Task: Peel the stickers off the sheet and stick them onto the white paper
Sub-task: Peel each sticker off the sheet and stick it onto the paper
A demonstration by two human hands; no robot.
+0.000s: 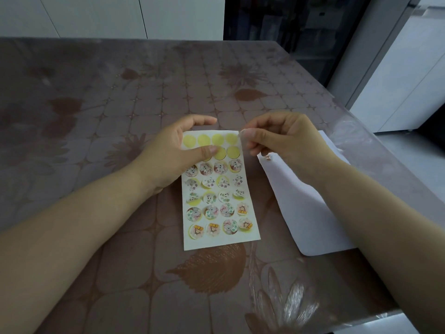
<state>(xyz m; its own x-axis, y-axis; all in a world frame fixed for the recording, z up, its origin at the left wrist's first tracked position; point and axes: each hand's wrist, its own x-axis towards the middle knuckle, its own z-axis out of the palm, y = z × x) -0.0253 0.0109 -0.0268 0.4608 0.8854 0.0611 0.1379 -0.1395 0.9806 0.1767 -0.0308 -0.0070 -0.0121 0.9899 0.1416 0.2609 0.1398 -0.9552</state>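
The sticker sheet (218, 189) lies on the table in front of me. Its top two rows show bare yellow circles, and the lower rows hold round cartoon stickers. My left hand (173, 153) grips the sheet's upper left part, thumb on top and fingers curled over the far edge. My right hand (277, 138) hovers at the sheet's top right corner, pinching a small pale sticker (242, 133) between thumb and forefinger. The white paper (308, 213) lies to the right of the sheet, partly hidden under my right forearm.
A brown flower-patterned tablecloth (120, 104) under clear plastic covers the table. The table's right edge runs close behind the white paper, with floor and white cabinets (397, 80) beyond. White cabinet doors stand past the far edge.
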